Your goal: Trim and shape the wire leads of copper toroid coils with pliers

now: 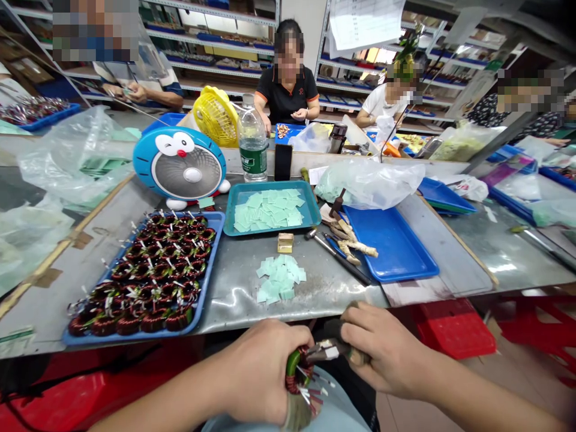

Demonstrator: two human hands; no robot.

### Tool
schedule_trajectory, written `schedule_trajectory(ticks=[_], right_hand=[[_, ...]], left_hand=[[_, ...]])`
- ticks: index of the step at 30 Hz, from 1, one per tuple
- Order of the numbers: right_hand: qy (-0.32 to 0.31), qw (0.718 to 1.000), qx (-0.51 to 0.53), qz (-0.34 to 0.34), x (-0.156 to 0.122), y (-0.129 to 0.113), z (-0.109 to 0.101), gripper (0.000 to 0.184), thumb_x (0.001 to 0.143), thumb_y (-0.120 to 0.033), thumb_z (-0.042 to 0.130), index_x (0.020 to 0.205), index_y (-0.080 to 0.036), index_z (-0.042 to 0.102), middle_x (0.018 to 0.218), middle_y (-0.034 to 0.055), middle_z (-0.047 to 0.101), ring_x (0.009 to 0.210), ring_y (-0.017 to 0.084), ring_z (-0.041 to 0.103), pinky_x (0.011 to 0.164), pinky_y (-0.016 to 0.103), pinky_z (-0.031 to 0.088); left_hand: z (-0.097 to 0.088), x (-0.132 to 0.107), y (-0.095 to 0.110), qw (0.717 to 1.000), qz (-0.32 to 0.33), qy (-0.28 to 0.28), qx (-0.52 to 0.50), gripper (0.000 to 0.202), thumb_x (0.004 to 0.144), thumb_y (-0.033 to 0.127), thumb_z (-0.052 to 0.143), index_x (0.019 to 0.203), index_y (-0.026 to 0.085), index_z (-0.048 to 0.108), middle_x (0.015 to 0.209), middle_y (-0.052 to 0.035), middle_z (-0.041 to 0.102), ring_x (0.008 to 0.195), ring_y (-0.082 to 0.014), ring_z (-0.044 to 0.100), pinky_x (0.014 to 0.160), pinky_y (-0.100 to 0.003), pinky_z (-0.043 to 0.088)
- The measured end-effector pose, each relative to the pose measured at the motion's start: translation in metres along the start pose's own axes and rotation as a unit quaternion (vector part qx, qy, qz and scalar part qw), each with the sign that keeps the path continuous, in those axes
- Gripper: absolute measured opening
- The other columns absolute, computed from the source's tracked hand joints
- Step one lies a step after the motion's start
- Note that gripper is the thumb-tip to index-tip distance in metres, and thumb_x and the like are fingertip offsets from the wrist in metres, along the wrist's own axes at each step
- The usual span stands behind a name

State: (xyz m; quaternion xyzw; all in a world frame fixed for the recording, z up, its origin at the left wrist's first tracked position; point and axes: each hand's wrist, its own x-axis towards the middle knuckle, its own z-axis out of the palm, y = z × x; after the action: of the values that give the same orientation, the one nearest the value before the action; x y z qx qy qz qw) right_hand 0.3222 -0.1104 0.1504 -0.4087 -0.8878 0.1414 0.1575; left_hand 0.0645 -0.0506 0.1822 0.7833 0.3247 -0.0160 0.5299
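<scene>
My left hand [258, 372] is closed around a copper-wound ring coil [297, 372] with a green core and loose wire leads, held below the table edge over my lap. My right hand [387, 354] is closed on a small tool with a taped handle [335, 350], its tip against the coil. A blue tray [211, 225] of several finished coils lies on the table to the left. A loose pile of pale green paper squares [279, 279] sits just beyond my hands, and a teal tray [310, 207] behind it holds more squares.
An empty blue tray [396, 252] lies right, with taped tools [346, 240] beside it. A blue cartoon desk fan [180, 168], a yellow fan [216, 117], a water bottle [252, 147] and plastic bags stand behind. Several people work across the table. A red stool [454, 327] is at right.
</scene>
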Motion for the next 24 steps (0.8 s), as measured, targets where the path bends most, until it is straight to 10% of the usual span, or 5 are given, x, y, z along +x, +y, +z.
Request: schedule_trajectory(ticks=[24], right_hand=[[0.121, 0.988, -0.073, 0.057, -0.007, -0.023, 0.004, 0.014, 0.084, -0.006, 0.052, 0.086, -0.020, 0.049, 0.097, 0.0082, 0.061, 0.078, 0.022, 0.046, 0.063, 0.035, 0.038]], left_hand=[[0.019, 0.000, -0.024, 0.980, 0.029, 0.082, -0.177, 0.034, 0.072, 0.038, 0.078, 0.086, 0.019, 0.053, 0.070, 0.0065, 0.047, 0.064, -0.0099, 0.037, 0.059, -0.023, 0.032]])
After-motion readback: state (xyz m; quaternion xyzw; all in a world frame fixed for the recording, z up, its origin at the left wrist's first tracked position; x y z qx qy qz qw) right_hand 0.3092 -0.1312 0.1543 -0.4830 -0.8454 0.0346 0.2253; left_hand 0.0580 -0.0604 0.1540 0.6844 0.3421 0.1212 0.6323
